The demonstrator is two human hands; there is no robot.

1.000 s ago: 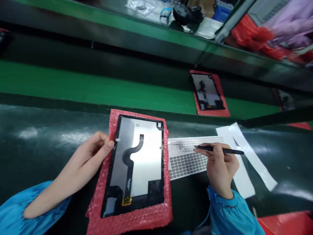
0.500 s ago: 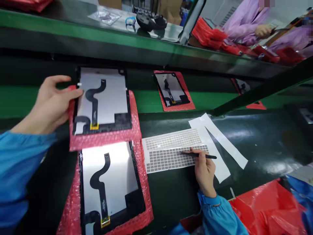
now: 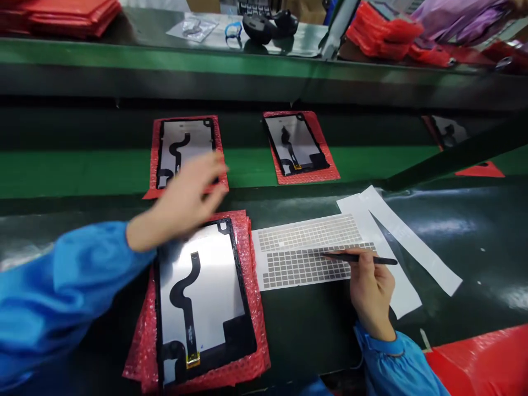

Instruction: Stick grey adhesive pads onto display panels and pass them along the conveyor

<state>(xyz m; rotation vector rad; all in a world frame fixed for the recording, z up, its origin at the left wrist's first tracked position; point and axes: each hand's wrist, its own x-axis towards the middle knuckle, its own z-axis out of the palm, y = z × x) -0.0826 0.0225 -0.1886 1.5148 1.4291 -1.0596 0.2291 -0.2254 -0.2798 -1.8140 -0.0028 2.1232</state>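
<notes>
Pinching tweezers point(image 3: 340, 257): right hand point(image 3: 373, 289), narrow grip; tips at gridded sheet point(image 3: 305, 267), contact unclear.
Sheet: on bench point(image 3: 309, 324), just right of near panel point(image 3: 218, 291).
Left hand point(image 3: 190, 192): thumb apart, nothing visibly held, before far-left panel point(image 3: 198, 137); touch unclear.
Step, judged: tweezer work; next move calls for steady tips.

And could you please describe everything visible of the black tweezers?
The black tweezers are slim and taper to a fine tip; material uncertain. The right hand pinches them around the middle, nearly level, tip pointing left over the sheet of grey squares. Whether the tip touches the sheet, or the prongs are apart, is unclear.
</notes>
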